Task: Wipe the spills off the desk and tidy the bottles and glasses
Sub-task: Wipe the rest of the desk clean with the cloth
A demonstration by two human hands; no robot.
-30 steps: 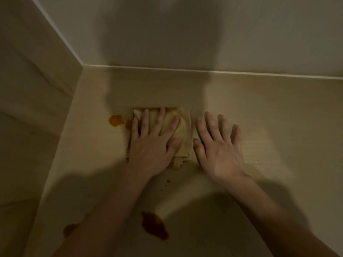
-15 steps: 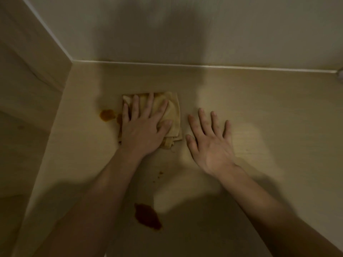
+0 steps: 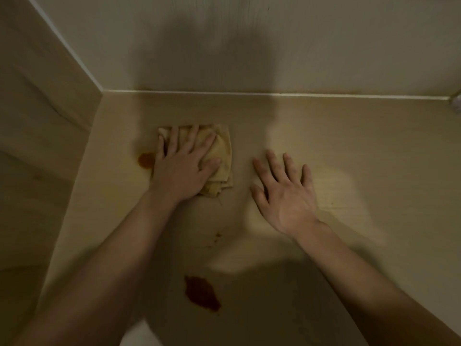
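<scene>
At the bottom of the frame, two bare forearms reach in from the lower corners over a pale wood-grain surface (image 3: 336, 136). Between them, low and slightly left of centre, lies a dark reddish-brown spill (image 3: 201, 293), well apart from both hands. A little above it, near the middle, sit a few small brown specks (image 3: 217, 235).

Farther up, right of centre, the right hand (image 3: 287, 196) lies palm down with fingers spread and straight, released and holding nothing; whether the palm rests fully on the surface cannot be told. To its left, the left hand (image 3: 183, 166) presses flat on a folded yellowish cloth (image 3: 222, 156), fingers straight and splayed across it, not curled round it. The cloth lies on the surface left of centre, its frayed lower corner poking out beside the thumb. Just beside the cloth's left edge, touching the left hand's little-finger side, is a smaller orange-brown spill (image 3: 146, 159).

Beyond, a pale wall (image 3: 324, 46) meets the surface along a light strip, and a side panel (image 3: 37, 96) closes the upper left.
</scene>
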